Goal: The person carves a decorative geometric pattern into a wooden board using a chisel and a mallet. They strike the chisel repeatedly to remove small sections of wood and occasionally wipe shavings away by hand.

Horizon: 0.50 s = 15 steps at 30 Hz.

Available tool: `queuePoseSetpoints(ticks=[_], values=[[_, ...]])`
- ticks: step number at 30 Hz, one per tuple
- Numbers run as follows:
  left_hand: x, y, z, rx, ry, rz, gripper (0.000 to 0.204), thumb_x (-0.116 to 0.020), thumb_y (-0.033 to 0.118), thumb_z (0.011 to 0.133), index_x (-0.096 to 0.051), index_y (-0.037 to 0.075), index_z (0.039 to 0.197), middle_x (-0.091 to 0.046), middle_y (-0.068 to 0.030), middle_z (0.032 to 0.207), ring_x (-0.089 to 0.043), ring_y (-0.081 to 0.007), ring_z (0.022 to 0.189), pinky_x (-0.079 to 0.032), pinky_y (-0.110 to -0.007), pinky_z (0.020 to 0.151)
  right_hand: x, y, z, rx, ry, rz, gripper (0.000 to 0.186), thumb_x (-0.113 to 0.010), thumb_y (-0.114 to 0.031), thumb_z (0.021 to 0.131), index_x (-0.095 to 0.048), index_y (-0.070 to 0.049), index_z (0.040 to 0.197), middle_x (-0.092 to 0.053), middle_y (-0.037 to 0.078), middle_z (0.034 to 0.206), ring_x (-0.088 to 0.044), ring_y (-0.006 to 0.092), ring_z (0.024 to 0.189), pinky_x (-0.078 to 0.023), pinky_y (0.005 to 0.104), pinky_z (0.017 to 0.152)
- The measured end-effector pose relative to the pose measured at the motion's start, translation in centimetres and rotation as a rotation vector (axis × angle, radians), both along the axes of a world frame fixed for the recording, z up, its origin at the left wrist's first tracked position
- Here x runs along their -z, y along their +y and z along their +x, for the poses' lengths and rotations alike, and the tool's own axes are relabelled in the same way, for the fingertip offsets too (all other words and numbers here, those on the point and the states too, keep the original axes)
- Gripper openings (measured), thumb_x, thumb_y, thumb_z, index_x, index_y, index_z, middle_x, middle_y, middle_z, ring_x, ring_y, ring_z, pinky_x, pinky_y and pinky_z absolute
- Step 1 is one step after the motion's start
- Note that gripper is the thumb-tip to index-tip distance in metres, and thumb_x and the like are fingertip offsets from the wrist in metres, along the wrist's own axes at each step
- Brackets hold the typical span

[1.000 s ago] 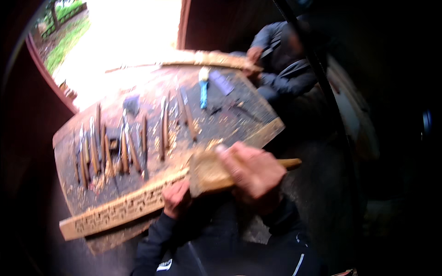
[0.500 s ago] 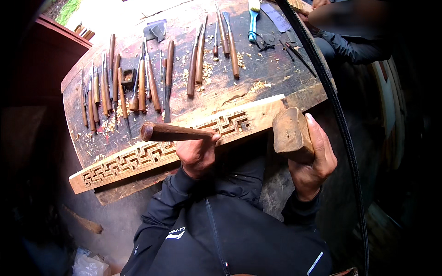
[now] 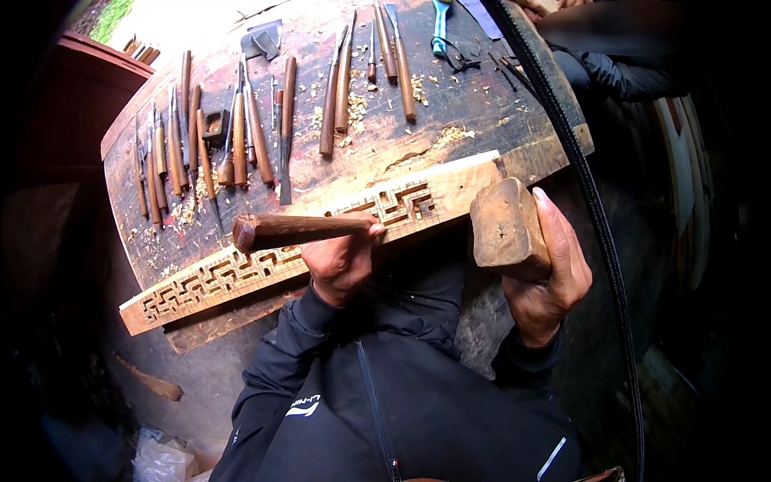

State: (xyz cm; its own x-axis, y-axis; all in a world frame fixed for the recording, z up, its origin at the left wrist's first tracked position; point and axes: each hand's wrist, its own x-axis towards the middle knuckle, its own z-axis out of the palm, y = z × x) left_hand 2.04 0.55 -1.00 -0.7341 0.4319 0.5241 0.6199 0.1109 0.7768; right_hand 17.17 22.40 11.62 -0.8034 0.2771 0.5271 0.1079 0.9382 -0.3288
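The fretwork-carved board [image 3: 281,259] is bare, matt wood, its uncut face smooth; the mallet head [image 3: 507,225] is worn wood, scuffed and pitted. Faintly glossy wood forms the tool handle [image 3: 301,231]. The chisels [image 3: 330,104] pair smooth wood with metal. The tabletop [image 3: 466,88] is rough, stained wood, the brush handle [image 3: 440,26] glossy plastic, the jacket [image 3: 337,426] smooth cloth.

Left hand [image 3: 339,261]: just off centre toward 8 o'clock, curled into a firm grip. Left forearm [image 3: 293,329]: sleeved, rising from 7 o'clock, directed toward 1 o'clock. Right hand [image 3: 560,277]: at 3 o'clock, gripping, one digit [image 3: 554,221] extended toward 11 o'clock. Right forearm [image 3: 526,363]: sleeved, between 4 and 5 o'clock. Hands well apart.
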Motion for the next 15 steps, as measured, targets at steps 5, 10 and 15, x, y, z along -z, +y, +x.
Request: queuePoseSetpoints(ticks=[5, 10, 15], values=[[0.15, 0.09, 0.06, 0.014, -0.014, 0.017, 0.003, -0.080, 0.001, 0.096, -0.078, -0.001, 0.097, -0.076, -0.0105, 0.082, -0.072, -0.0217, 0.070, -0.056, -0.032, 0.068, -0.01, -0.05, -0.06, -0.007, -0.006, 0.007, 0.069, -0.096, -0.015, 0.082, -0.067, 0.004, 0.141, -0.076, 0.026, 0.129, -0.077, 0.0409, 0.118, -0.061, 0.0447, 0.104], [0.05, 0.05, -0.17, 0.006, 0.038, -0.011, 0.003, -0.080, 0.002, 0.097, -0.078, 0.000, 0.096, -0.076, -0.0100, 0.081, -0.072, -0.0218, 0.069, -0.056, -0.032, 0.067, -0.11, 0.02, 0.08, -0.017, -0.018, 0.014, 0.070, -0.097, -0.014, 0.079, -0.067, 0.003, 0.141, -0.077, 0.025, 0.130, -0.077, 0.0404, 0.119, -0.061, 0.0451, 0.105], [0.17, -0.05, 0.13, 0.043, -0.010, 0.023, 0.005, -0.079, -0.003, 0.096, -0.077, -0.001, 0.100, -0.075, -0.0115, 0.083, -0.072, -0.0229, 0.071, -0.057, -0.035, 0.068, -0.30, -0.12, -0.03, -0.024, -0.011, -0.015, 0.070, -0.097, -0.016, 0.080, -0.068, 0.002, 0.141, -0.077, 0.024, 0.129, -0.077, 0.0401, 0.119, -0.061, 0.0446, 0.105]])
